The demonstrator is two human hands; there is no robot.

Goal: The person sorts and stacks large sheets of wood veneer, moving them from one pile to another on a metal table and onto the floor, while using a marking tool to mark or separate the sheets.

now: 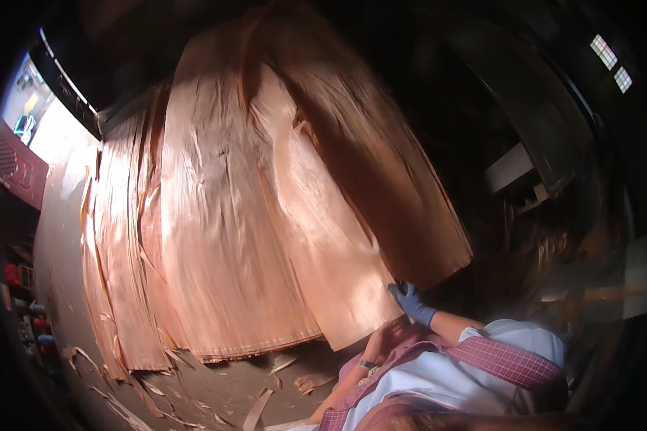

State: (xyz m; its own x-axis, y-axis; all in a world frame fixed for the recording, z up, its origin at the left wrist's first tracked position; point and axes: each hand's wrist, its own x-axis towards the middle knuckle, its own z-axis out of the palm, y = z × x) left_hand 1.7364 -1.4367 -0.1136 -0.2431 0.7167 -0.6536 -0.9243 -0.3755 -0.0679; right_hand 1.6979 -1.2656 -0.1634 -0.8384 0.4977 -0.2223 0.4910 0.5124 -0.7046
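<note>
Plaid apron point(510, 360) nearest | 1 wood sheet point(331, 244) lying over stacked sheets point(219, 237), near end toward apron | blue-gloved right hand point(412, 302): fingers pinching sheet's side edge, likely for control | left hand point(385, 340) at end edge: cannot tell finger closure

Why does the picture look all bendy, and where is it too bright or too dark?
Head view: the fisheye lens bends straight edges; the opening at left glares white; the wood veneer sheets shine in patches; much of the right is deep shadow.
</note>
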